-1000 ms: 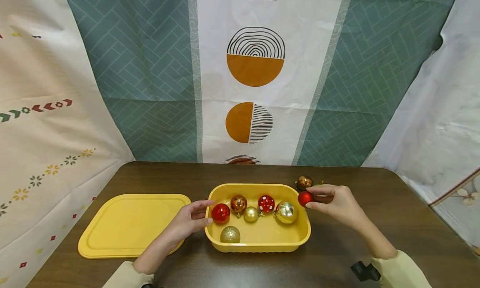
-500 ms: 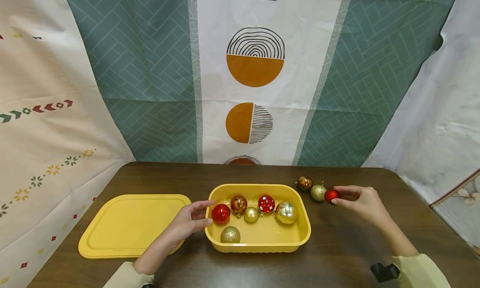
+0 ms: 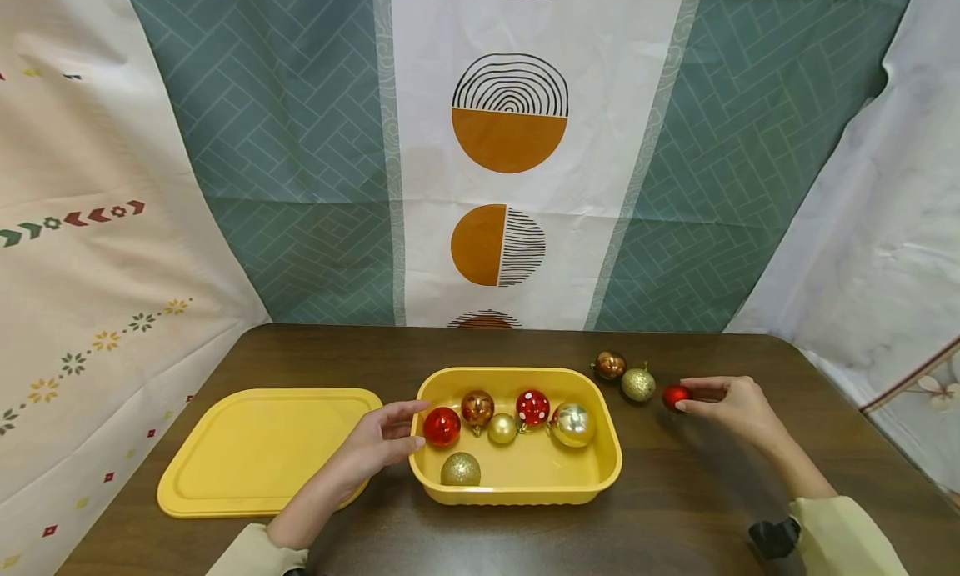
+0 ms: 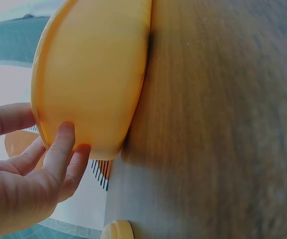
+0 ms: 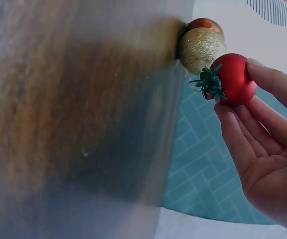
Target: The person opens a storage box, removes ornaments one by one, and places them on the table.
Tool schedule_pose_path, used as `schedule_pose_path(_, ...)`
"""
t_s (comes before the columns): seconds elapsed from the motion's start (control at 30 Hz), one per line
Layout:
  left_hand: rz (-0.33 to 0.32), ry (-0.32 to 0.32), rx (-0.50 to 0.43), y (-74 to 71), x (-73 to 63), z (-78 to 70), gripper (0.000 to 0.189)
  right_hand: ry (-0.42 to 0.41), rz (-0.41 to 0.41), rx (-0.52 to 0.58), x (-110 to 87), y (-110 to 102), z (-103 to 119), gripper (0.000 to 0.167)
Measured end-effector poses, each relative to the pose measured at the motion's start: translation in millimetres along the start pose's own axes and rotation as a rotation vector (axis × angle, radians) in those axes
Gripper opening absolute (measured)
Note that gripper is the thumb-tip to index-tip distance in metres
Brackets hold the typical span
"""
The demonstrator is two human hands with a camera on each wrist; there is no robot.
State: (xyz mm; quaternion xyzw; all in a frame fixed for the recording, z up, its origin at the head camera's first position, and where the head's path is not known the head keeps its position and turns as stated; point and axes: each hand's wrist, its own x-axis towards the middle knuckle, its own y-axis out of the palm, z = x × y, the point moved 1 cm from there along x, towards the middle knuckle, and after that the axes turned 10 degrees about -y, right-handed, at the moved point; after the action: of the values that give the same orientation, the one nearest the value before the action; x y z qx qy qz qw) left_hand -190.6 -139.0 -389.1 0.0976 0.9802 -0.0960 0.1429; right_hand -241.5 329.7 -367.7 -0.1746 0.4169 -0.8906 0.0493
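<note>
My right hand [image 3: 723, 401] pinches a small red Christmas bauble [image 3: 675, 397] between thumb and fingertips, low over the right of the table. A green tuft shows at the bauble's cap [image 5: 211, 82] in the right wrist view. Just left of it lie a gold glitter bauble [image 3: 638, 385] and a brown one [image 3: 609, 365]. My left hand [image 3: 375, 443] holds the left rim of a yellow tub [image 3: 517, 496]; in the left wrist view, some fingers [image 4: 61, 144] press its outer wall. Inside the tub lie several red, gold and brown baubles, one red with white dots [image 3: 532, 408].
A flat yellow lid [image 3: 262, 451] lies on the dark wooden table [image 3: 525, 543] to the left of the tub. Patterned cloth hangings [image 3: 292, 142] stand behind the table and along both sides.
My right hand has moved right with the red bauble, from the tub's right rim past the gold glitter bauble, which now shows fully. My left hand stays at the tub.
</note>
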Motion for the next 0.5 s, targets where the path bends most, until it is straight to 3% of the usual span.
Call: schedule_pose_path(0.5,-0.004,-0.005,-0.004,0.4,0.7,0.2,0.050,-0.042,0.070,-0.140,9.7,8.7,-6.6,0.044)
